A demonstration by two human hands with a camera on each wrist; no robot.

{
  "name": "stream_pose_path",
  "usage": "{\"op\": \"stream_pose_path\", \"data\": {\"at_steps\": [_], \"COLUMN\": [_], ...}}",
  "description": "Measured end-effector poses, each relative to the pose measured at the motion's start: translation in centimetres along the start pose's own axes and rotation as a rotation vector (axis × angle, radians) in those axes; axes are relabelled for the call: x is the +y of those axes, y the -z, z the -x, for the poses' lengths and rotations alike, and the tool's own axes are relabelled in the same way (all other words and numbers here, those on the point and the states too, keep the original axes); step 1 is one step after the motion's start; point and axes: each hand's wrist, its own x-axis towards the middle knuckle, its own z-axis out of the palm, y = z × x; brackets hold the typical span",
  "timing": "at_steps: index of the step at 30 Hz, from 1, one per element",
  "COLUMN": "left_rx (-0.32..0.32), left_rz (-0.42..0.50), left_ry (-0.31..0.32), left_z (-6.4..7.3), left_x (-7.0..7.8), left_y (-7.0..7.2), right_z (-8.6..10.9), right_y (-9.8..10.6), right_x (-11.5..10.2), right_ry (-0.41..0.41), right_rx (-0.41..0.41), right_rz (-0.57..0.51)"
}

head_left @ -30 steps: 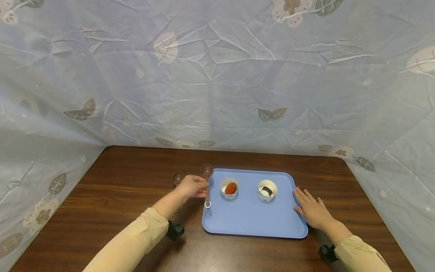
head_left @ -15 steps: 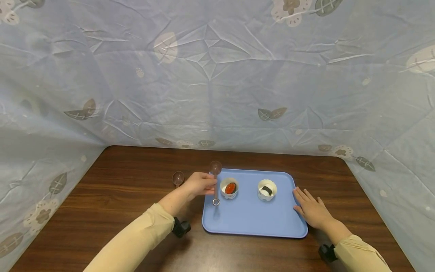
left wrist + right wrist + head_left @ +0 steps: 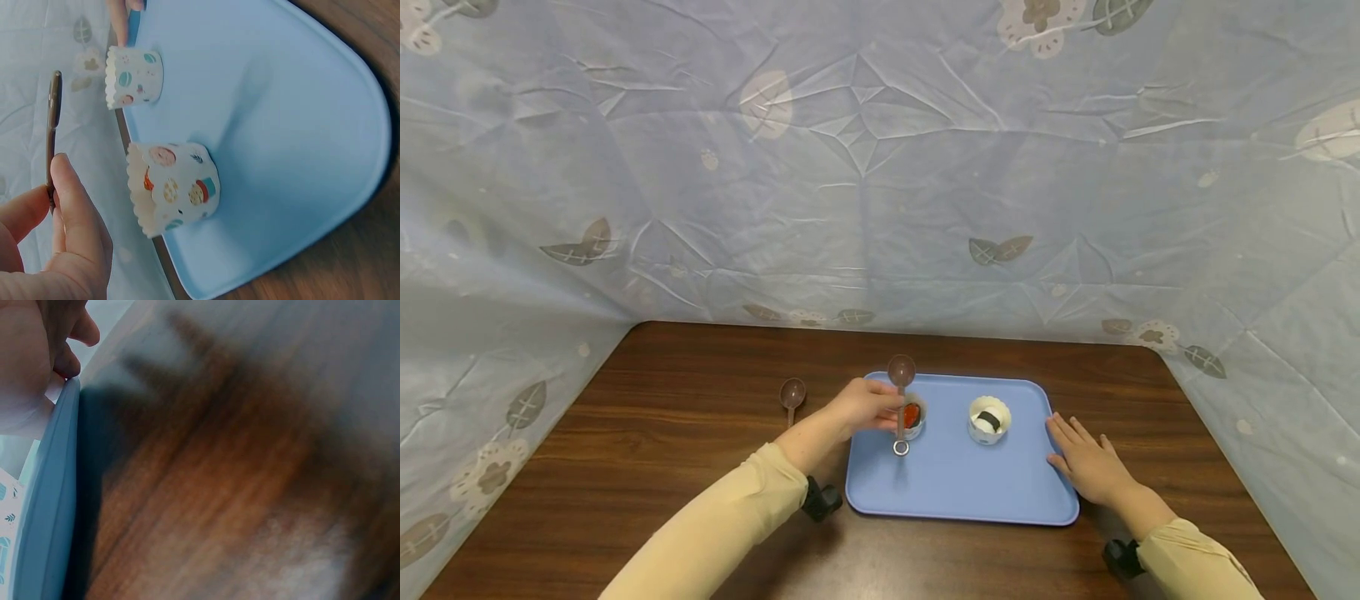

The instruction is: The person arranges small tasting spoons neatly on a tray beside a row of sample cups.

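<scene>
My left hand pinches a translucent brown measuring spoon by its handle, bowl pointing away from me. In the left wrist view the spoon is held above the tray between thumb and fingers. Partly behind it in the head view stands a patterned paper cup with a red-topped piece of sushi inside. Farther right, a second paper cup holds a white piece with a black band. On the right rim of the blue tray rests my right hand, fingers extended.
Left of the tray, another brown measuring spoon lies on the dark wooden table, its handle partly hidden by the left arm. A patterned grey-blue sheet hangs behind the table and along both sides.
My left hand has carried the measuring spoon rightward, from the tray's left edge to above the cup with the red-topped sushi. My right hand has stayed on the tray's rim.
</scene>
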Motion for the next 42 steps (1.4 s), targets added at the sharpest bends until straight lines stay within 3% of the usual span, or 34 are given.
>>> {"op": "stream_pose_path", "data": {"at_steps": [17, 24, 42], "left_rx": [-0.024, -0.033, -0.038], "left_rz": [-0.037, -0.04, -0.083], "left_ry": [-0.045, -0.018, -0.023], "left_z": [-0.7, -1.0, -1.3], "left_x": [0.0, 0.1, -0.2], "left_y": [-3.2, -4.3, -6.0], "right_z": [-0.1, -0.1, 0.0], "right_y": [-0.3, -0.4, 0.1], "right_x": [0.3, 0.3, 0.1], "right_ry": [0.002, 0.003, 0.005], "right_rx": [-0.004, 0.013, 0.0], "right_rz": [0.005, 0.012, 0.004]}}
